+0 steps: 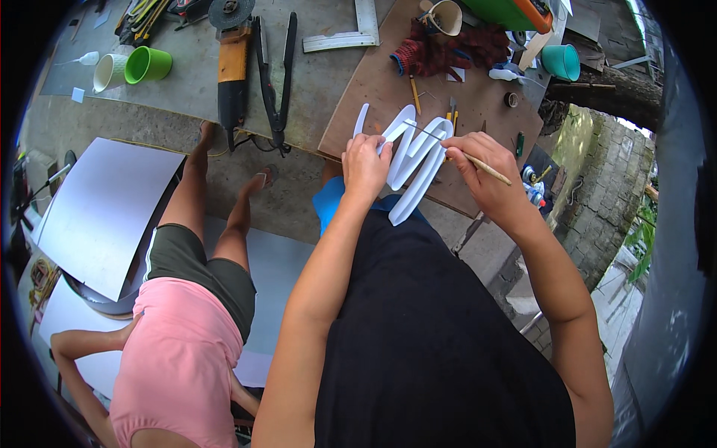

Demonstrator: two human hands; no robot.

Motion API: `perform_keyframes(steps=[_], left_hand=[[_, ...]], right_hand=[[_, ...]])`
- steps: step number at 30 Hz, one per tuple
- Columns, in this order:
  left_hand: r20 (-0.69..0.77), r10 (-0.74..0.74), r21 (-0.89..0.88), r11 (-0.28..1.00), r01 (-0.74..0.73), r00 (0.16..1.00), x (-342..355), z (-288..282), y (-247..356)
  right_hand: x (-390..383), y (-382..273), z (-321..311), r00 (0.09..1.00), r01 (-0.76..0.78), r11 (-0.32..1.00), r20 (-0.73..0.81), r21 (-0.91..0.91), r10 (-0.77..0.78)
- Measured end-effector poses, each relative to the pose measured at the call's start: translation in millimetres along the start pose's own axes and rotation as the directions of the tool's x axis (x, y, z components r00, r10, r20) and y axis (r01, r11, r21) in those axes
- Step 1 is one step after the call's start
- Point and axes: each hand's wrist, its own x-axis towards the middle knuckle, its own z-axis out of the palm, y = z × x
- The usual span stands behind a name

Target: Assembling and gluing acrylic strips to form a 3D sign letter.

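A white, zigzag-shaped piece with raised side walls (399, 173), looking like a hollow letter, is held up at the near edge of the brown board. My left hand (366, 166) is closed around its left part, thumb on the wall. In my right hand (489, 173) is a slim wooden-handled brush (489, 169), pinched between thumb and fingers. Its thin dark shaft points left, and the tip lies over the top of the white piece. Whether the tip touches the surface I cannot tell.
An angle grinder (233, 75), long black tongs-like tool (276, 82), metal square (351, 33), green cup (148, 65) and red gloves (433, 52) lie on the tables. A teal cup (560, 63) stands at right. Another person in pink (179, 358) is close on my left, by white sheets (108, 213).
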Motion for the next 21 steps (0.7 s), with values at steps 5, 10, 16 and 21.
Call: perform_keyframes(steps=[5,10,16,21], left_hand=[[-0.002,-0.002,0.006,1.0,0.002,1.0,-0.1,0.1,0.5],[0.001,-0.005,0.005,1.0,0.005,1.0,-0.1,-0.2,0.9],[0.0,-0.014,0.005,1.0,0.014,1.0,-0.3,-0.3,1.9],[0.005,-0.017,0.009,1.0,0.016,1.0,-0.6,-0.1,1.3]], right_hand=[[-1.5,0.5,2.5,1.0,-0.009,1.0,0.001,0.025,0.009],[-1.7,0.5,0.8,1.0,-0.002,1.0,-0.009,0.025,0.002],[-3.9,4.7,-1.8,1.0,0.011,0.999,-0.02,0.034,-0.011],[-6.0,0.5,-7.0,1.0,-0.01,1.0,0.017,0.012,0.01]])
